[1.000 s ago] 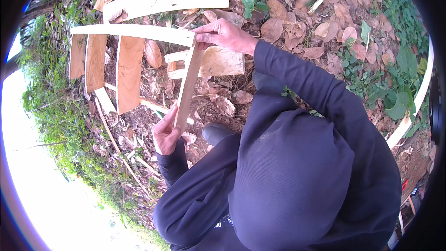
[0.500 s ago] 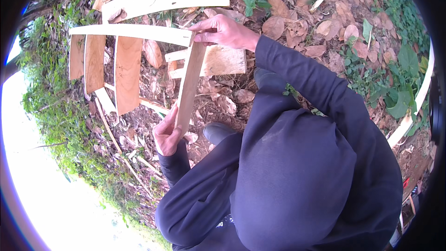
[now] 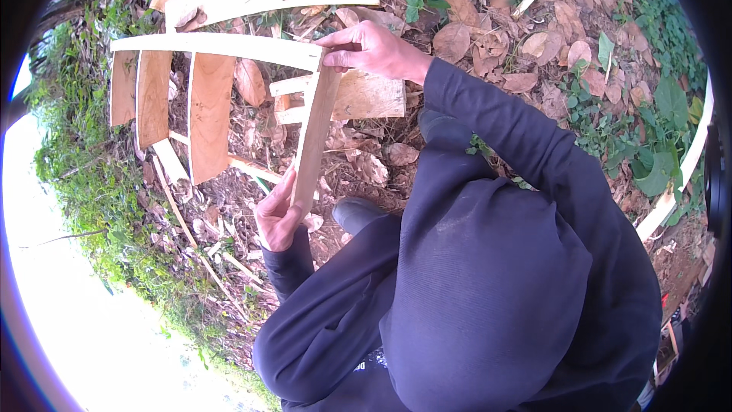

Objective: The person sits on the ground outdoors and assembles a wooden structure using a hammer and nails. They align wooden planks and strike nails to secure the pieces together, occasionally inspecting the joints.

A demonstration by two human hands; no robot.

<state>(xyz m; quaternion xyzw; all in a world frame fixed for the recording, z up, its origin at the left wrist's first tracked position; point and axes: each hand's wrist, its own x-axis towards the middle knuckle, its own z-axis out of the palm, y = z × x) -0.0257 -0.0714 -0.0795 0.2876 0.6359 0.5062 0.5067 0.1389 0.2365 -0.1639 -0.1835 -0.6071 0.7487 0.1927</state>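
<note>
Right grip is pinching the top end of a narrow wooden slat, right where it meets the long pale crosspiece. Left grip is wrapped around the slat's lower end, fingers closed on it. The slat stands nearly upright, leaning a bit, over ground covered in dry leaves. Two wider slats hang off the same crosspiece further left, well apart from it.
</note>
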